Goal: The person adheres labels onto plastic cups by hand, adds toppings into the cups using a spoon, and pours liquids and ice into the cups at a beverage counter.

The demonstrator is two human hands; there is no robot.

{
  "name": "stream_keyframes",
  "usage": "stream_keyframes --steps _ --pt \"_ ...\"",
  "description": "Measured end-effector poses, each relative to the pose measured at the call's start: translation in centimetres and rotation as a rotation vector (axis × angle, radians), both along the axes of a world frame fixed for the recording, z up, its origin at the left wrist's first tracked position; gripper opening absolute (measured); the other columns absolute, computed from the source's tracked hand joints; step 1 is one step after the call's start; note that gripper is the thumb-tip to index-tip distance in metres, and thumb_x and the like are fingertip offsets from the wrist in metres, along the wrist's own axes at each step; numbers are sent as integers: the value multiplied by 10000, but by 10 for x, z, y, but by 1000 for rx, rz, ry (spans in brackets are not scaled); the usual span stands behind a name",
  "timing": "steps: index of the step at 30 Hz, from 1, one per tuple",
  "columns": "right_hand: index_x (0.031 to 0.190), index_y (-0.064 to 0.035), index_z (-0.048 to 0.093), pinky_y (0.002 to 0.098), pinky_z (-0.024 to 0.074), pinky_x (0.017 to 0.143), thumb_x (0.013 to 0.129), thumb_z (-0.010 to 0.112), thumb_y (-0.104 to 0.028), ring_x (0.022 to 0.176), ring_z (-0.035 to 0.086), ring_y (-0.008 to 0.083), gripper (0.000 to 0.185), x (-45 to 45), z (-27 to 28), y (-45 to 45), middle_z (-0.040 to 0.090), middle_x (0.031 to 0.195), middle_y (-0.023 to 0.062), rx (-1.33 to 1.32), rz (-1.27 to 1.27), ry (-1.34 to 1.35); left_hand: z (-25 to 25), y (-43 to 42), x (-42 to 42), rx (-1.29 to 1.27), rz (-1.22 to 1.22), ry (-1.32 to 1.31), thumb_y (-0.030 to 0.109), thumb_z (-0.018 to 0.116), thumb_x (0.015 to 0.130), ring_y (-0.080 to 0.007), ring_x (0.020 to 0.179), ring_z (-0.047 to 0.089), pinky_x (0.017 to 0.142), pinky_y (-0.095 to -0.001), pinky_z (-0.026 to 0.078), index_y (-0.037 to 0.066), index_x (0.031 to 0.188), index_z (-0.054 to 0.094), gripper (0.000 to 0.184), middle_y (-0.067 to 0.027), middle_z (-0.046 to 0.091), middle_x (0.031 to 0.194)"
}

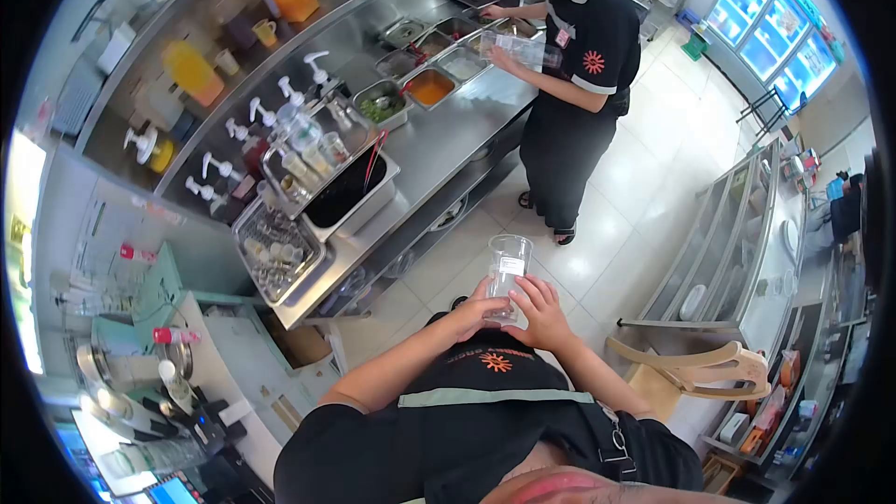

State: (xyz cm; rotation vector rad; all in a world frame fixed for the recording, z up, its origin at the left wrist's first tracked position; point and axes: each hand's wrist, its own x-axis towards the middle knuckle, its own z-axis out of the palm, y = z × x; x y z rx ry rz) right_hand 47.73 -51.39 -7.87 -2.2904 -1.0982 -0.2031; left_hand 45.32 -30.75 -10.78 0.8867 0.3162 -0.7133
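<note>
A clear plastic cup (pixel 511 247) with a small white printed label is held upright in front of my apron. My left hand (pixel 474 315) wraps round the lower left side of the cup. On the other side, the fingers of my right hand (pixel 541 315) press against the cup just below the label. The cup's inside looks see-through, and its base is partly hidden by my fingers.
Ahead on the left runs a steel counter (pixel 448 145) with pump bottles, a deep tray of dark contents (pixel 350 191) and several food pans. A co-worker (pixel 583 47) stands there holding clear cups (pixel 523 51). A wooden chair (pixel 691 369) and steel shelving (pixel 714 243) are at right.
</note>
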Motion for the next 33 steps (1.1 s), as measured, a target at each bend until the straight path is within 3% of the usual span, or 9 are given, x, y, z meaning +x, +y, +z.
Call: stream_keyframes --steps 7,9,13,18,21,23,25,29,33 --pt "1372 -81 485 480 404 1028 735 825 -266 1241 516 360 746 47 -23 -50 522 1375 176 257 -198 155 1 -19 106 39 -146 6 311 677 890 -190 1088 578 847 -401 450 245 1550 137 856 -77 557 1225" --pt "1337 -44 524 405 466 974 800 774 -162 1125 613 302 604 52 -63 -89 626 1220 174 398 -589 517 -7 -37 138 100 -232 -21 326 691 873 -198 1102 578 851 -403 453 246 1550 141 876 -79 562 1224" --pt "1137 8 663 315 539 822 902 657 -114 890 697 203 265 55 -160 -209 722 966 128 378 -976 556 -22 -106 203 136 -343 -74 295 704 858 -235 1103 586 881 -443 458 237 1557 128 907 -109 562 1241" --pt "1053 17 685 295 540 709 916 634 -103 764 666 154 189 72 -199 -353 711 867 96 551 -1252 715 -29 -243 297 219 -452 -152 307 752 827 -229 1081 600 870 -441 468 193 1580 37 1045 -122 574 1260" --pt "1058 26 677 286 534 694 922 627 -100 760 661 147 192 114 -193 -437 700 849 86 579 -1222 732 -31 -324 347 237 -434 -177 328 776 829 -228 1091 617 870 -445 482 148 1569 -36 1113 -135 608 1268" --pt "1075 34 665 286 533 703 926 620 -96 765 662 147 203 154 -177 -485 695 848 83 657 -1251 742 -13 -371 380 239 -375 -142 284 781 834 -221 1075 623 852 -430 500 148 1548 41 1038 -144 593 1283" --pt "1100 39 656 286 532 716 927 621 -100 772 663 148 224 200 -163 -532 698 867 87 546 -1210 747 -1 -407 414 221 -356 -141 255 774 845 -221 1075 624 845 -421 509 150 1529 81 979 -143 583 1284" --pt "1108 31 660 287 531 727 927 623 -103 787 662 149 229 316 -150 -598 701 886 86 491 -1137 790 14 -443 479 188 -187 -91 197 746 880 -231 1088 623 824 -398 530 158 1494 150 856 -140 554 1286" --pt "1139 27 654 289 534 762 932 627 -124 835 666 154 258 448 -141 -623 706 940 93 448 -962 841 -10 -458 547 129 2 -80 207 740 890 -239 1102 619 828 -407 526 175 1540 74 931 -134 544 1291"
